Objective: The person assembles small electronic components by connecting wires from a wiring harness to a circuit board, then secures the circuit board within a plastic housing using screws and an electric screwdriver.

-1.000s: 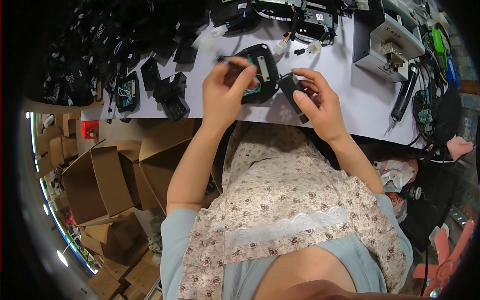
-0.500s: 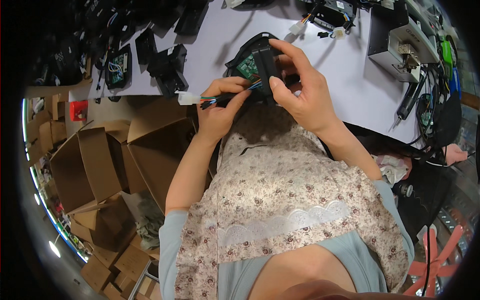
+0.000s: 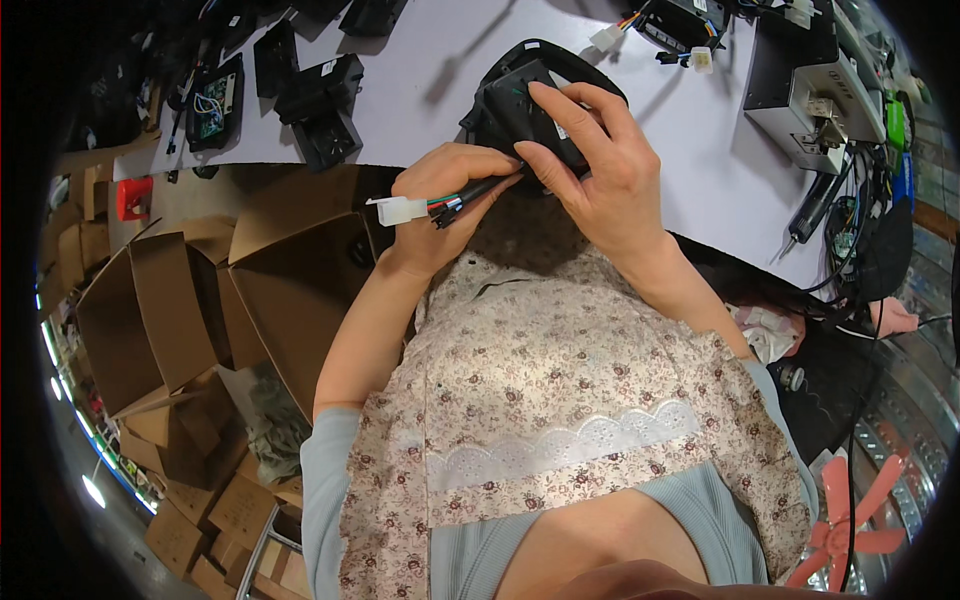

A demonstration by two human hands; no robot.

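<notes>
Left hand [image 3: 440,190]: pinching white-plugged black cable [image 3: 477,189]
Right hand [image 3: 605,160]: gripping black plastic cover [image 3: 508,105]
Tabletop [image 3: 410,125]: black plastic boxes [image 3: 320,90] left

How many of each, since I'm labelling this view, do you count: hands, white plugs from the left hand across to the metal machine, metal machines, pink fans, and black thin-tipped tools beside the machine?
Hands: 2 (left hand, right hand)
White plugs: 3
Metal machine: 1
Pink fan: 1
Black tool: 1
Total: 8
</notes>
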